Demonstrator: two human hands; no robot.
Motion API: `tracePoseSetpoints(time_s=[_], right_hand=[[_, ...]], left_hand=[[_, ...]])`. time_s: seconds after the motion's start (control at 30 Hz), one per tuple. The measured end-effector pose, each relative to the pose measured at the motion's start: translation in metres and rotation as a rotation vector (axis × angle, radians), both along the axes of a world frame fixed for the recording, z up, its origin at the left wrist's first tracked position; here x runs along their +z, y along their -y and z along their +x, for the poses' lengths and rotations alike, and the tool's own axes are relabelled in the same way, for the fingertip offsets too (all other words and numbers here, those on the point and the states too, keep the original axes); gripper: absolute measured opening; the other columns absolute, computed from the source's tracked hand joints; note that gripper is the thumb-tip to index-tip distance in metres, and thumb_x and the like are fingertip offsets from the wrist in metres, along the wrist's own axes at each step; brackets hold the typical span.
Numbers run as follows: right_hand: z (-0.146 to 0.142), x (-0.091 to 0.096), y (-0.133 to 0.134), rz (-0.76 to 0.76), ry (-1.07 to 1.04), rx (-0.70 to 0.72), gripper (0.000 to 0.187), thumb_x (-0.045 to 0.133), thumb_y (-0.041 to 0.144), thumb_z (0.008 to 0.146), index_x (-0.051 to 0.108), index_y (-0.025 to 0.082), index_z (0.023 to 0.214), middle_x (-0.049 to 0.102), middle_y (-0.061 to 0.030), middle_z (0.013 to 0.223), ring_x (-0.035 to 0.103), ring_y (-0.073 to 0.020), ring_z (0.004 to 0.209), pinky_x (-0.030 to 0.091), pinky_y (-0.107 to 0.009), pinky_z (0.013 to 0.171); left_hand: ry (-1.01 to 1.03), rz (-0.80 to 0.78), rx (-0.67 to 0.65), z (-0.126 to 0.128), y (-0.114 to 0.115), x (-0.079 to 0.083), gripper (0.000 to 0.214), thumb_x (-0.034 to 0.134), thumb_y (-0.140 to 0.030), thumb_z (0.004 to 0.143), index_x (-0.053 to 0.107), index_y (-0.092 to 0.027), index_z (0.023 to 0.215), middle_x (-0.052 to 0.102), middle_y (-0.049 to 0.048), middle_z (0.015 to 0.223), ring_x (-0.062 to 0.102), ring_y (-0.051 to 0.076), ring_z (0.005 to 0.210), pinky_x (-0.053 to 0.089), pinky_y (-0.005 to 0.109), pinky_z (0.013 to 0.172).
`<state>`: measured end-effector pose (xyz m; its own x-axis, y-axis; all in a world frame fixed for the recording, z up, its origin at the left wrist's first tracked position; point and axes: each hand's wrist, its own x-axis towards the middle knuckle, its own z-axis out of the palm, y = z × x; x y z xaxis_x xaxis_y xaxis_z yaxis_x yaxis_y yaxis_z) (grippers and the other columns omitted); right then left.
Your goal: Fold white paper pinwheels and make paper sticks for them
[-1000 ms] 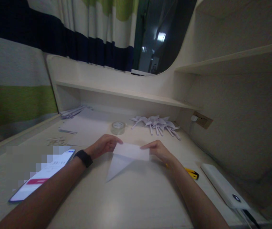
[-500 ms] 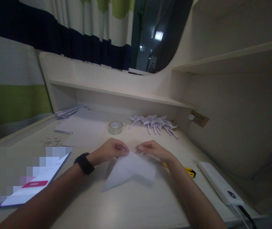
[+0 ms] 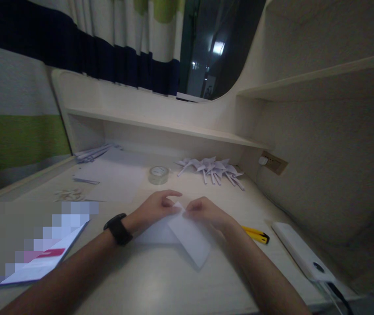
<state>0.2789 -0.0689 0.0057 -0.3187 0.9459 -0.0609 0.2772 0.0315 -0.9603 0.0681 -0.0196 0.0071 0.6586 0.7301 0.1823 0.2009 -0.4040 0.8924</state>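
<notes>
Between my hands, just above the desk, is a white sheet of paper [image 3: 192, 243] with cut flaps that spread apart like an upside-down V. My right hand [image 3: 208, 212] pinches its upper corner with thumb and fingertips. On the other side, my left hand [image 3: 156, 208], below a black wristwatch [image 3: 118, 228], keeps its thumb against the paper's top while the index finger is lifted clear. Its remaining fingers are partly hidden behind the sheet. Beside my right forearm lies a yellow utility knife [image 3: 255, 234], partly covered by the arm.
Several paper pinwheels [image 3: 215, 168] lie at the back right. A roll of clear tape [image 3: 158, 175] sits mid-back, left of them. Paper sheets [image 3: 118, 168], rolled paper sticks [image 3: 95, 153], small pale pieces [image 3: 69, 194] and a tablet [image 3: 47, 258] occupy the left; a white power bank [image 3: 300, 251] lies right.
The paper has turned, and one flap now points down to the right. My left index finger has lifted off. My right hand has shifted slightly left, baring more of the knife.
</notes>
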Motion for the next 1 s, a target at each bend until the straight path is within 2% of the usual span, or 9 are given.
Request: tracePoseSetpoints(time_s=[0.1,0.17,0.27,0.4,0.53,0.8,1.0], right_hand=[[0.005,-0.006,-0.007,0.004,-0.054,-0.136,0.030,0.077,0.041,0.062,0.067,0.013,0.068,0.057,0.0021,0.056,0.045,-0.0071,0.050,0.033,-0.020,0.050],[0.007,-0.008,-0.010,0.005,-0.071,-0.171,0.031,0.078,0.041,0.061,0.067,0.013,0.068,0.058,0.0019,0.057,0.046,-0.0071,0.051,0.033,-0.020,0.051],[0.004,-0.008,-0.010,0.032,-0.111,-0.178,0.034,0.077,0.044,0.062,0.069,0.013,0.073,0.061,0.0005,0.062,0.049,-0.0082,0.054,0.035,-0.021,0.052],[-0.007,-0.008,-0.008,0.092,-0.195,-0.277,0.039,0.077,0.048,0.060,0.070,0.012,0.074,0.063,-0.0010,0.062,0.052,-0.0097,0.054,0.038,-0.022,0.053],[-0.012,-0.009,-0.008,0.061,-0.260,-0.337,0.039,0.081,0.047,0.053,0.070,0.012,0.067,0.064,-0.0022,0.059,0.053,-0.0109,0.052,0.039,-0.023,0.053],[-0.014,-0.012,-0.010,0.117,-0.266,-0.373,0.040,0.080,0.049,0.052,0.072,0.013,0.066,0.065,-0.0034,0.058,0.054,-0.0124,0.053,0.041,-0.025,0.053],[-0.016,-0.014,-0.009,0.112,-0.298,-0.414,0.035,0.081,0.044,0.050,0.072,0.012,0.064,0.065,-0.0036,0.057,0.053,-0.0121,0.051,0.041,-0.024,0.051]], left_hand=[[-0.039,0.055,0.181,0.000,-0.002,0.000,0.034,0.067,-0.034,0.073,0.069,-0.013,0.101,0.073,0.0083,0.080,0.065,0.020,0.069,0.045,0.026,0.059],[-0.041,0.106,0.215,-0.001,-0.002,0.000,0.032,0.064,-0.033,0.076,0.072,-0.014,0.100,0.074,0.0088,0.085,0.067,0.022,0.073,0.046,0.028,0.062],[-0.041,0.191,0.154,-0.002,0.000,0.000,0.031,0.059,-0.031,0.081,0.071,-0.018,0.105,0.074,0.0067,0.093,0.067,0.023,0.079,0.047,0.029,0.068],[-0.017,0.292,0.052,0.000,0.004,-0.002,0.028,0.056,-0.029,0.084,0.069,-0.025,0.109,0.071,0.0033,0.105,0.067,0.023,0.090,0.047,0.029,0.076],[-0.014,0.299,0.098,0.001,0.006,-0.003,0.031,0.057,-0.030,0.084,0.066,-0.023,0.113,0.070,0.0047,0.108,0.067,0.024,0.092,0.047,0.031,0.079],[-0.021,0.318,0.060,0.000,0.005,-0.002,0.028,0.057,-0.026,0.084,0.068,-0.027,0.109,0.069,0.0023,0.108,0.067,0.023,0.092,0.047,0.030,0.080],[-0.022,0.293,0.056,0.000,0.005,-0.003,0.028,0.056,-0.026,0.084,0.068,-0.026,0.109,0.070,0.0023,0.107,0.067,0.023,0.092,0.047,0.030,0.079]])
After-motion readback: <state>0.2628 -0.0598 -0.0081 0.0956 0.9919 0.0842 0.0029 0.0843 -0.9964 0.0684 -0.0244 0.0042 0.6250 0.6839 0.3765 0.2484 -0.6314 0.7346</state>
